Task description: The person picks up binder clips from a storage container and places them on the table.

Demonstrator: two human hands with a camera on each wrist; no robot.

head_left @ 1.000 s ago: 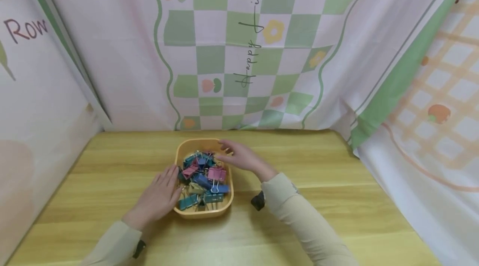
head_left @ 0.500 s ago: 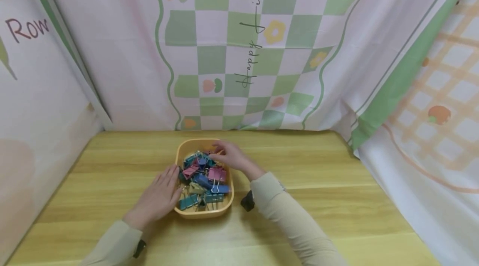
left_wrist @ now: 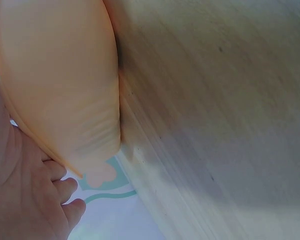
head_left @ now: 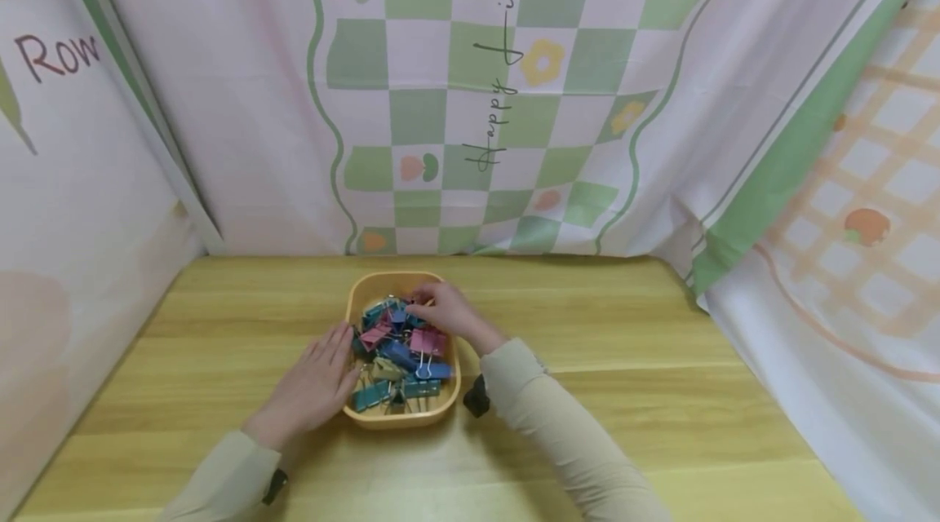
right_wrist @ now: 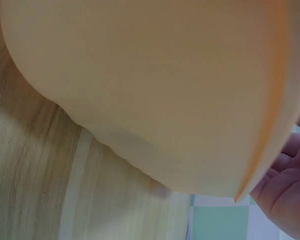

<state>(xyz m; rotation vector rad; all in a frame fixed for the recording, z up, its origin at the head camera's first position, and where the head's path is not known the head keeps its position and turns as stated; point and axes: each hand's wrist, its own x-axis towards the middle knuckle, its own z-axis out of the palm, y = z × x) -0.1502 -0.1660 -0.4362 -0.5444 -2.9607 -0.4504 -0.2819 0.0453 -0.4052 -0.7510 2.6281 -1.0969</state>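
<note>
An orange-yellow plastic basket [head_left: 400, 422] stands on the table, holding a heap of binder clips [head_left: 399, 355] in pink, blue, teal and pale yellow. My left hand [head_left: 312, 379] rests against the basket's left rim with its fingers extended. In the left wrist view, that hand [left_wrist: 27, 190] lies along the basket's outer wall [left_wrist: 60, 75]. Over the right rim reaches my right hand [head_left: 451, 311], its fingers bent down to the clips at the back right. Whether it pinches one is hidden. The right wrist view shows mostly basket wall [right_wrist: 140, 90], with part of the right hand [right_wrist: 287, 192] behind the rim.
The wooden table [head_left: 624, 391] extends to both sides of the basket. Behind it hangs a green-and-white checked cloth [head_left: 481, 98]; more printed cloth [head_left: 866, 261] closes off the right side. A dark wrist device [head_left: 477, 397] hangs under the right sleeve.
My right hand has moved left over the rim and down toward the clips at the back right. The left hand and the basket have stayed in place.
</note>
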